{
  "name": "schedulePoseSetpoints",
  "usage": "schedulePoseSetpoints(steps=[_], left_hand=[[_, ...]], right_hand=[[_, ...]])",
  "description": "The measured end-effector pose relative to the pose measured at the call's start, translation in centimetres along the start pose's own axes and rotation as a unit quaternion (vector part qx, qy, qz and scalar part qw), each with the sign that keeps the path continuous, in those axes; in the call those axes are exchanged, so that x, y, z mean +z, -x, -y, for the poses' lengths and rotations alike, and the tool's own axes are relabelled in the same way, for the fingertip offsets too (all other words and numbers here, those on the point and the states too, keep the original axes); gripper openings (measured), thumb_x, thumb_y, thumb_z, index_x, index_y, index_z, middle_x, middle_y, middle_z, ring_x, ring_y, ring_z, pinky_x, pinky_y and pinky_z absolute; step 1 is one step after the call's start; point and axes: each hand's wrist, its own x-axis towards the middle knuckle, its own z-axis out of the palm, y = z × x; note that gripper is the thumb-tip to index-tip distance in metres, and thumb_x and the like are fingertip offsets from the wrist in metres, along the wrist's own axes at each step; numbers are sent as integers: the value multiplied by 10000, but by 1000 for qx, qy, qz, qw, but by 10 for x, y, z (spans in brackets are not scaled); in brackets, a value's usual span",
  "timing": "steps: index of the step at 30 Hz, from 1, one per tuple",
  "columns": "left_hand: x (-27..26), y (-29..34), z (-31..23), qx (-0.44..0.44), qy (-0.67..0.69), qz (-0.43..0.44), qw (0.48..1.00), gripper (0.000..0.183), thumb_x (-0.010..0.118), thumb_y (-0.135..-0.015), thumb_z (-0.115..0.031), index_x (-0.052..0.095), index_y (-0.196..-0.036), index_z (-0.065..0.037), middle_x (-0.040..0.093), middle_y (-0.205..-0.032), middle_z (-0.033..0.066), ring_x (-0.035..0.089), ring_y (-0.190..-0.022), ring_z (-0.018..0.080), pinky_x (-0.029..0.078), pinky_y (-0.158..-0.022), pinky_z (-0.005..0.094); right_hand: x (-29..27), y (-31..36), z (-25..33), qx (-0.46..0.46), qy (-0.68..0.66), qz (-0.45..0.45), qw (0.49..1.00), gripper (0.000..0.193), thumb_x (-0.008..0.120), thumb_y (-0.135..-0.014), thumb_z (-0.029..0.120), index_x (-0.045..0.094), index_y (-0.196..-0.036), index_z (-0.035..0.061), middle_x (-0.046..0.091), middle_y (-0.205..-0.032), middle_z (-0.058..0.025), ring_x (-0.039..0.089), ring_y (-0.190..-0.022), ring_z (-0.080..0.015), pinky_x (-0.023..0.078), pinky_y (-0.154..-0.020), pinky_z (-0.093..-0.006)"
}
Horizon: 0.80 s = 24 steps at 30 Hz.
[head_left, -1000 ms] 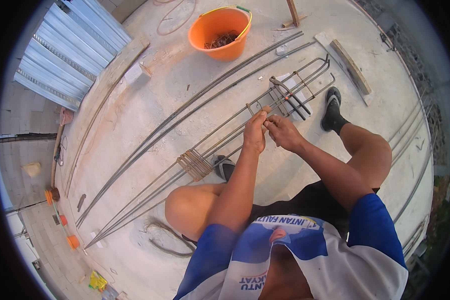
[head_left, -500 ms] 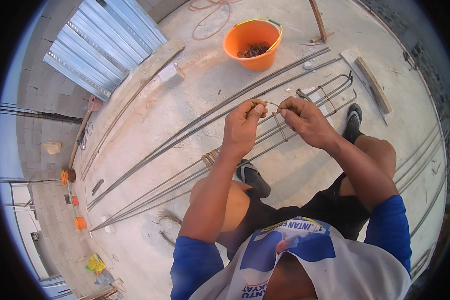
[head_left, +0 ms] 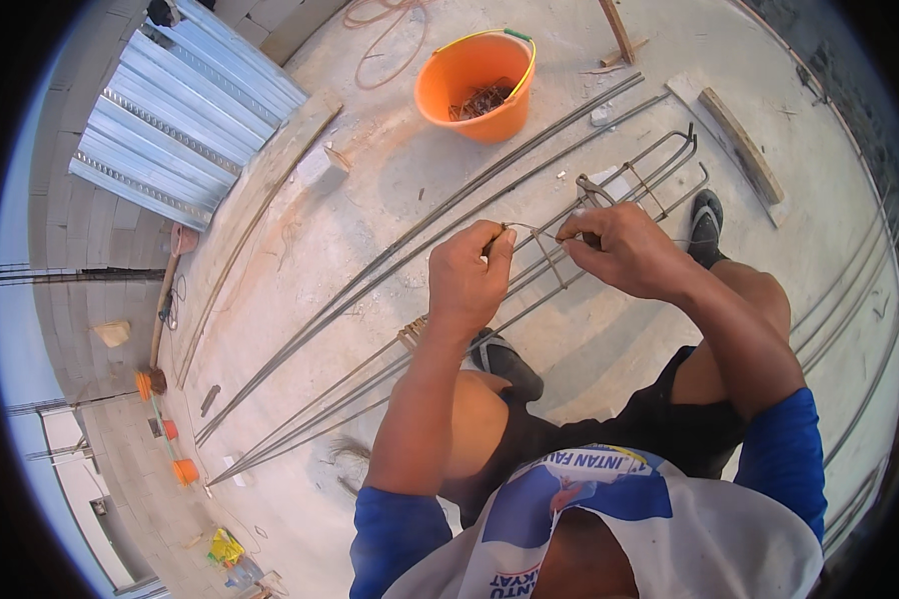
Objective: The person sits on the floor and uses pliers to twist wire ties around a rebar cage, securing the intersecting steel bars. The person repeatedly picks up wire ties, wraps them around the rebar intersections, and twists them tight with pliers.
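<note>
A thin tie wire (head_left: 525, 227) arcs between my two hands, over a long cage of steel bars. My left hand (head_left: 468, 275) pinches one end of it between thumb and forefinger. The other end is in the closed fingers of my right hand (head_left: 626, 250). Just below the wire, a rectangular steel stirrup (head_left: 550, 262) stands around the rebar (head_left: 509, 324). Several more stirrups are bunched on the bars beside my left forearm, partly hidden by it. A pair of pincers (head_left: 595, 190) lies on the cage beyond my right hand.
An orange bucket (head_left: 502, 124) with dark scraps in it stands beyond the bars. Loose long rebar (head_left: 410, 245) runs alongside the cage. A wooden plank (head_left: 741, 145) lies at far right, corrugated metal sheets (head_left: 185, 115) at far left. My feet straddle the cage's near side.
My hands have come down slightly and spread a little farther apart, with the wire still between them. The head view has shifted, so the bucket and bars sit farther left.
</note>
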Motion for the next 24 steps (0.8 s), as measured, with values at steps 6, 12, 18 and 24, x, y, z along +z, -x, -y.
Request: schedulePoseSetpoints(steps=[6,12,18,24], left_hand=[[4,-28,31,-59,-139,-33,988,160,634,-929,-171,661,-949,-15,653,-732,165,610,-625,278,470,-607,362],[-12,-38,11,-166,41,31,985,200,618,-958,-167,681,-1063,-9,642,-709,74,594,-669,115,484,-629,314],[-64,-160,12,-51,37,6,998,362,619,-953,-254,660,-1204,4,673,-923,93,628,-817,168,521,-763,303],[-2,-225,90,-115,-150,7,982,467,619,-896,-307,653,-1246,0,681,-1171,228,640,-1111,319,468,-971,371]], right_hand=[[-17,3,4,-68,-97,7,993,208,618,-909,165,701,-1015,6,675,-793,-173,636,-697,-266,505,-721,-368],[-38,0,-15,-64,-102,-180,976,213,598,-916,103,687,-1074,-8,677,-858,-144,621,-724,-231,497,-733,-325],[-36,-4,-30,-106,-46,-157,981,196,613,-902,100,686,-1052,-5,677,-896,-170,658,-800,-321,509,-753,-379],[-45,-11,-55,16,22,-168,985,239,597,-926,104,691,-1112,-13,702,-888,-172,641,-719,-258,518,-693,-372]])
